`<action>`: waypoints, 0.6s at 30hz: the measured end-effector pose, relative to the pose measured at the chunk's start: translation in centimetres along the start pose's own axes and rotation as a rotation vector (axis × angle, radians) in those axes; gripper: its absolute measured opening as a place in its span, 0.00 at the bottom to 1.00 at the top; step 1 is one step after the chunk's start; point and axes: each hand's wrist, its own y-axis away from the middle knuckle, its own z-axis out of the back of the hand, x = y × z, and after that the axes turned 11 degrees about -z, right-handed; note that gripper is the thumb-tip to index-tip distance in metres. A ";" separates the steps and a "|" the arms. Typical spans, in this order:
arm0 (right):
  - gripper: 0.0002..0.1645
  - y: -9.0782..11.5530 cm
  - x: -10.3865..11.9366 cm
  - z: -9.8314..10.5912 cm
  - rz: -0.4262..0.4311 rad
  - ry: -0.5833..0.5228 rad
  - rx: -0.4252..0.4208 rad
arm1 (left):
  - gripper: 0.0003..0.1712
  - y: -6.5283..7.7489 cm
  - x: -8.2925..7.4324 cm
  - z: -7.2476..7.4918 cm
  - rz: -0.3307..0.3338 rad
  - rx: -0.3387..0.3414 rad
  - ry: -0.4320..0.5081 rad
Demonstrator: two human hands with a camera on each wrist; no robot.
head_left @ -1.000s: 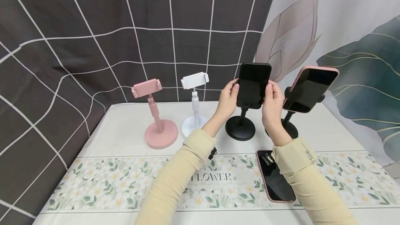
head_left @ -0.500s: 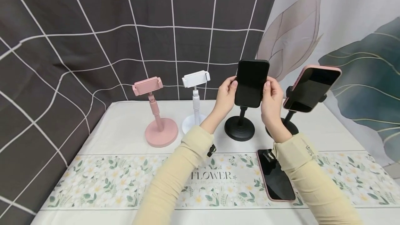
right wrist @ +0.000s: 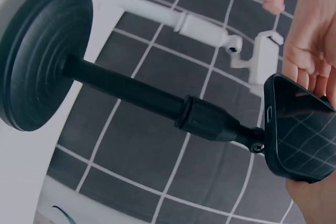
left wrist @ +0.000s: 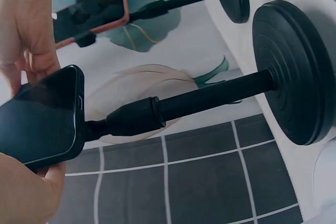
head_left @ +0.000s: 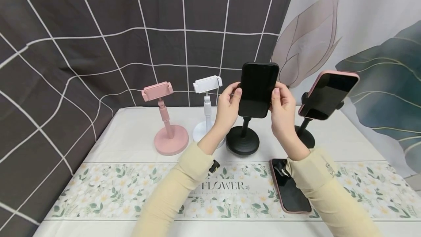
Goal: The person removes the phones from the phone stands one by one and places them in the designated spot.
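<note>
The left hand (head_left: 228,107) grasps the left edge of the black phone (head_left: 258,90), thumb on the front rim and fingers curled behind it. The right hand (head_left: 283,111) grasps the phone's right edge the same way. The phone stands upright, screen dark, on top of the black stand (head_left: 242,140), whose round base rests on the white tablecloth (head_left: 131,134).

Just left of the black stand is the white stand (head_left: 206,98), and further left the pink stand (head_left: 166,127); both have empty clamps. Right of the black stand, a second black stand (head_left: 306,134) carries a tilted pink-cased phone (head_left: 327,94). In front of the black stand, another pink-cased phone (head_left: 289,191) lies flat on the floral runner (head_left: 115,193), partly under the right sleeve (head_left: 329,189).
</note>
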 end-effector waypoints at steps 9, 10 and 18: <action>0.12 2.4 1.3 -0.1 0.014 -0.038 0.159 | 0.15 2.4 -2.2 2.0 -0.025 0.002 0.117; 0.12 2.8 1.3 -0.1 0.023 -0.040 0.180 | 0.15 2.7 -2.4 2.3 -0.029 0.008 0.124; 0.15 5.1 1.7 -0.3 0.072 -0.090 0.336 | 0.15 4.8 -3.8 4.8 0.010 0.059 0.163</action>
